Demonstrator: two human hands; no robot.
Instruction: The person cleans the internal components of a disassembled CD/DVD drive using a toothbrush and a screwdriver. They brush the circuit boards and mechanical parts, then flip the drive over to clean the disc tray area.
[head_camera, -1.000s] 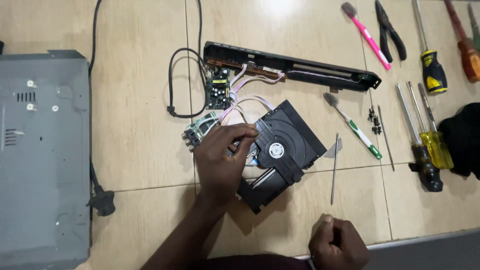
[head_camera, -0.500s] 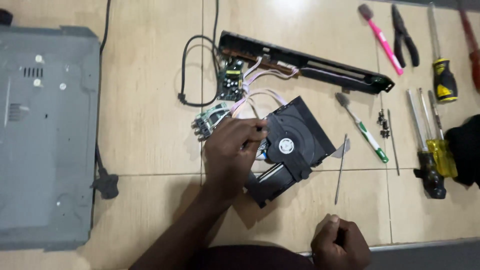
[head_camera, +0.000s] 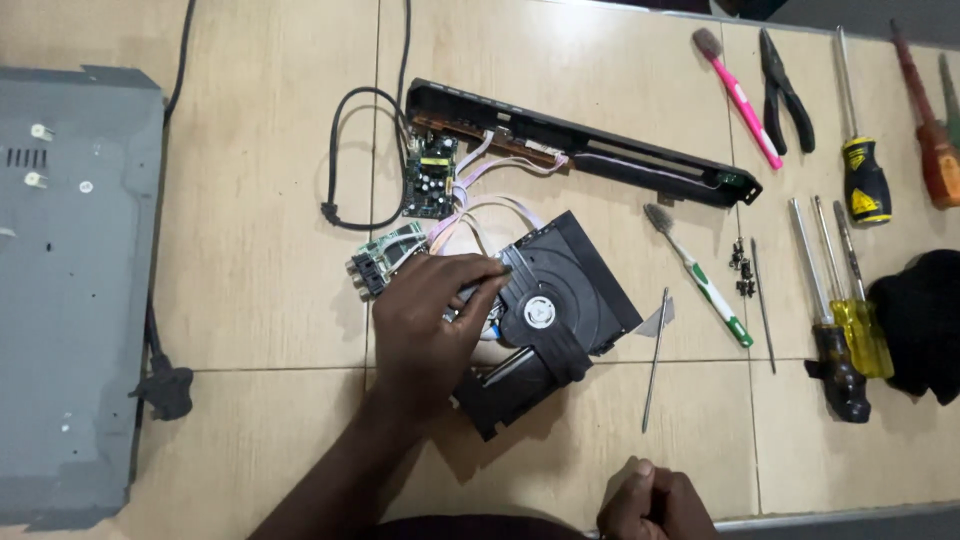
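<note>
A black disc drive (head_camera: 560, 300) lies tilted on the tiled floor, its round hub facing up. My left hand (head_camera: 425, 320) reaches in from the lower left and grips the drive's left edge, fingertips beside the pale ribbon cables (head_camera: 480, 205). Those cables run to a small green circuit board (head_camera: 385, 255) and a larger green board (head_camera: 430, 175) next to a long black front panel (head_camera: 600, 150). My right hand (head_camera: 655, 503) rests as a closed fist at the bottom edge, apart from the drive; nothing shows in it.
A grey metal cover (head_camera: 70, 280) fills the left side, with a black power cord (head_camera: 345, 150) beside it. To the right lie a green toothbrush (head_camera: 700, 275), a thin metal rod (head_camera: 655, 360), loose screws (head_camera: 742, 270), a pink toothbrush (head_camera: 740, 95), pliers (head_camera: 785, 90), several screwdrivers (head_camera: 860, 320) and a black cloth (head_camera: 920, 320).
My head has shifted, sliding the scene a little in view. My left hand stays on the drive, its fingers now nearer the upper left edge. My right fist has not moved.
</note>
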